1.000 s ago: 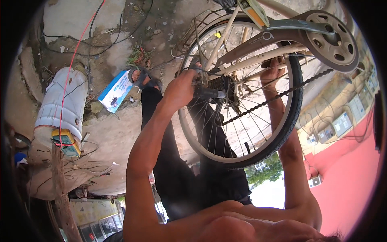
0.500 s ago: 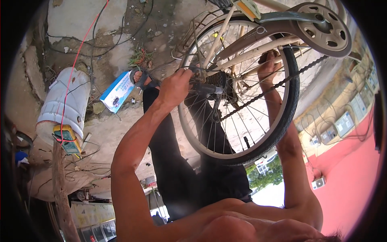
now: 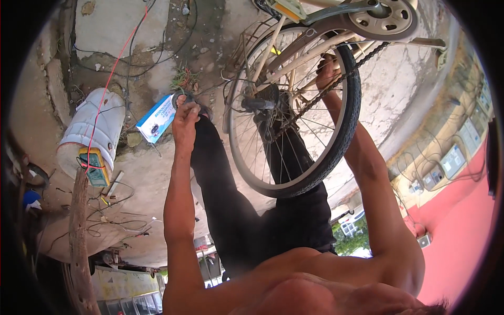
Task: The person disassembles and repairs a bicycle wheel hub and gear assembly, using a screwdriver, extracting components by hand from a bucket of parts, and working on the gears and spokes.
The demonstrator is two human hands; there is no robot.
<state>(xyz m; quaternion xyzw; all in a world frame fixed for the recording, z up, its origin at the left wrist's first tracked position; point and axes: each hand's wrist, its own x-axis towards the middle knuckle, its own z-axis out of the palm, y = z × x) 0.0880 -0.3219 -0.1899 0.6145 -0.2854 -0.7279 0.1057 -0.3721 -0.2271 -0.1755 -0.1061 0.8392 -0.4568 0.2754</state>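
A bicycle's rear wheel, with black tyre, pale rim and thin spokes, stands in front of my legs. My right hand reaches behind the spokes, its fingers closed around a cream tube of the bicycle frame. The chain runs from the brown chainring down to the hub. My left hand is apart from the wheel, over my dark-trousered leg by my sandalled foot. Its fingers are curled together; whatever they hold, if anything, cannot be made out.
A blue-and-white box lies on the ground left of my left hand. Beyond it is a white bucket with a yellow multimeter and red wire. A wooden post rises nearby. Loose cables cross the ground.
My left hand has left the hub area and moved left and slightly down toward my foot. The bicycle has shifted left and up in view, with my right hand still on its frame.
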